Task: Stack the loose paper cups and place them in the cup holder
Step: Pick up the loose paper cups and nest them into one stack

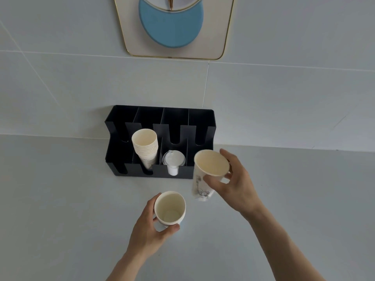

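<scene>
Against the counter's (60, 199) back edge stands the black cup holder (129, 169); in its second slot from the left a stack of paper cups (145, 147) leans, mouths tipped up and forward. The next slot holds clear lids (174, 159), hard to make out. Toward the counter's front, the left hand (151, 226) is wrapped around an upright cup (170, 207), mouth up, its base hidden. The right hand (233, 183) grips a taller printed cup (203, 179) held tilted in front of the holder's right end, mouth up.

pale tiled wall (81, 78), grey counter (60, 199)
</scene>
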Demonstrator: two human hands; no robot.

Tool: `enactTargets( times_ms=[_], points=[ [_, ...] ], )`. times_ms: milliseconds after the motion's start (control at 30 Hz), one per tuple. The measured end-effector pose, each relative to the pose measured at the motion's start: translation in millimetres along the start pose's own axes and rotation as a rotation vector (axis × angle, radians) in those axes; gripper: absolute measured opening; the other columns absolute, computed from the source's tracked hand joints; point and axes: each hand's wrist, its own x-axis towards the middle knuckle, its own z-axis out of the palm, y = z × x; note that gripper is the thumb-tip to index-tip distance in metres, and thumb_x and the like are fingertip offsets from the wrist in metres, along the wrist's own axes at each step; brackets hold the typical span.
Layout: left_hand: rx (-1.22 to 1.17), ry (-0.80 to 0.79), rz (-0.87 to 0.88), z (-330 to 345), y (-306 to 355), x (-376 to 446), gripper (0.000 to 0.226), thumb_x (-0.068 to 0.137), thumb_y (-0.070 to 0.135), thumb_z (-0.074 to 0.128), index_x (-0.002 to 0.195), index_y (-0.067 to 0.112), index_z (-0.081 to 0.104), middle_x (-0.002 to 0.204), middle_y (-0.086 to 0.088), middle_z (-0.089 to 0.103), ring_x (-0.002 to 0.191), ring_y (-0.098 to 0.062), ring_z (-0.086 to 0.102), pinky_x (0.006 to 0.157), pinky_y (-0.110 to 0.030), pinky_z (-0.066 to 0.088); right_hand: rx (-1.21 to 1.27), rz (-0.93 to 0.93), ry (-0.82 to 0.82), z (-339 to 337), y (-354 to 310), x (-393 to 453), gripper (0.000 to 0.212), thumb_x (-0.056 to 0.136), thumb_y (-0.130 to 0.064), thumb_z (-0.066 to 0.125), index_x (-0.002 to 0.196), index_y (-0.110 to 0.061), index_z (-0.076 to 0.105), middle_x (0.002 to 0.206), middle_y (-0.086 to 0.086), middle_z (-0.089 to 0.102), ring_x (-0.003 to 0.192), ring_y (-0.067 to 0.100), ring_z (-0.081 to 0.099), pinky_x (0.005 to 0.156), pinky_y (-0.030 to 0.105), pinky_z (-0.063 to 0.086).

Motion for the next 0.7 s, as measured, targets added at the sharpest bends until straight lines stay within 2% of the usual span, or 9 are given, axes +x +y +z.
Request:
enactTargets(
  times_ms=[133,233,367,500,700],
  points=[
    [0.003,0.002,-0.015,0,1,-2,0.093,0.062,0.046,0.092,0.136,0.056,0.037,0.132,0.030,0.058,0.116,0.004,0.062,0.091,-0.023,0.054,0.193,-0.004,-0.122,21,-25,-4,0.080,0.079,-0.027,0.085,0.147,-0.021,0.043,0.130,-0.006,0.062,0.117,0.010,0.063,0.097,0.031,0.055],
    [0.010,-0.008,-0.035,-1,3,-2,0.094,0.061,0.050,0.091,0.138,0.053,0.036,0.131,0.029,0.059,0.114,0.002,0.064,0.086,-0.015,0.051,0.112,-0.061,-0.218,43,-20,-8,0.079,0.079,-0.030,0.085,0.145,-0.025,0.041,0.132,-0.005,0.058,0.121,0.012,0.060,0.099,0.031,0.055],
    [0.026,-0.024,-0.054,-1,0,-1,0.096,0.062,0.053,0.090,0.141,0.047,0.035,0.134,0.026,0.059,0.119,-0.001,0.063,0.092,-0.018,0.052,-0.063,-0.094,-0.294,68,-1,-15,0.093,0.070,-0.054,0.082,0.148,-0.029,0.037,0.136,-0.008,0.051,0.124,0.012,0.053,0.102,0.035,0.052],
    [0.023,-0.019,-0.089,-2,-4,-1,0.092,0.060,0.057,0.088,0.136,0.046,0.038,0.134,0.024,0.059,0.122,-0.005,0.062,0.101,-0.034,0.054,-0.203,-0.143,-0.349,80,17,-23,0.091,0.074,-0.045,0.084,0.150,-0.029,0.035,0.138,-0.014,0.049,0.119,0.001,0.047,0.096,0.014,0.040],
    [0.005,-0.016,-0.056,-3,0,-4,0.093,0.062,0.059,0.088,0.138,0.049,0.036,0.134,0.027,0.058,0.122,-0.002,0.060,0.102,-0.027,0.052,-0.348,-0.143,-0.429,90,39,-29,0.093,0.076,-0.043,0.081,0.152,-0.027,0.032,0.148,-0.009,0.046,0.129,0.014,0.049,0.106,0.033,0.045]
  ],
)
